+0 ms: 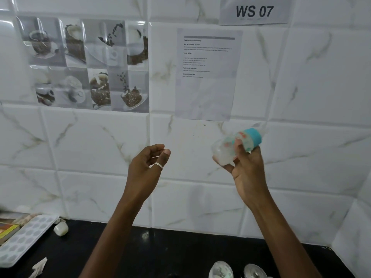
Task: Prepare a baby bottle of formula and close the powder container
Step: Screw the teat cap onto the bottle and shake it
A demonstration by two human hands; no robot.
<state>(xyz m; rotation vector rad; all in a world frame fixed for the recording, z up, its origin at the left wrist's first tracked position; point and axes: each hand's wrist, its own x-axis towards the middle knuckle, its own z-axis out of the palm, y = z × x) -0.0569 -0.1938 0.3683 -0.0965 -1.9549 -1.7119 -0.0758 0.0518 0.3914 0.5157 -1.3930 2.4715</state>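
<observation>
Right hand (pixel 248 167) grips tilted baby bottle (pixel 236 146) (blurred) | left hand (pixel 147 163) empty

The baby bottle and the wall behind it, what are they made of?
The baby bottle looks like clear plastic, since milky liquid shows through it; its teal collar seems matte plastic. The wall looks like glossy white ceramic tile with marble-like veins and grout lines.

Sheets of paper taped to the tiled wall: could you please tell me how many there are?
2. A printed instruction sheet hangs at centre-right above the raised baby bottle, and a smaller "WS 07" label sits above it at the top edge. None looks hidden.
</observation>
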